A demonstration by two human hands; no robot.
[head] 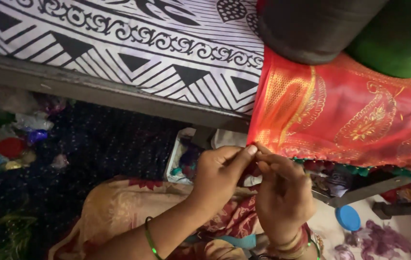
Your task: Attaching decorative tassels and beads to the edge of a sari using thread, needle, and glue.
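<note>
A red-orange cloth (pixel 354 115) with gold paisley work hangs over the edge of a bed, its lower border trimmed with green and dark beads. My left hand (pixel 217 173) pinches the cloth's lower left corner between thumb and forefinger. My right hand (pixel 282 192) is closed right beside it at the same corner, fingertips meeting on the hem; whether it holds a needle or thread is too small to tell. Green bangles sit on both wrists.
The bed's black-and-white patterned sheet (pixel 157 43) and grey frame edge (pixel 95 89) run across the top. A dark bolster (pixel 311 29) and green cushion (pixel 403 38) lie above the cloth. Coloured scraps (pixel 10 139) sit on dark fabric at left. A blue lid (pixel 348 217) lies at lower right.
</note>
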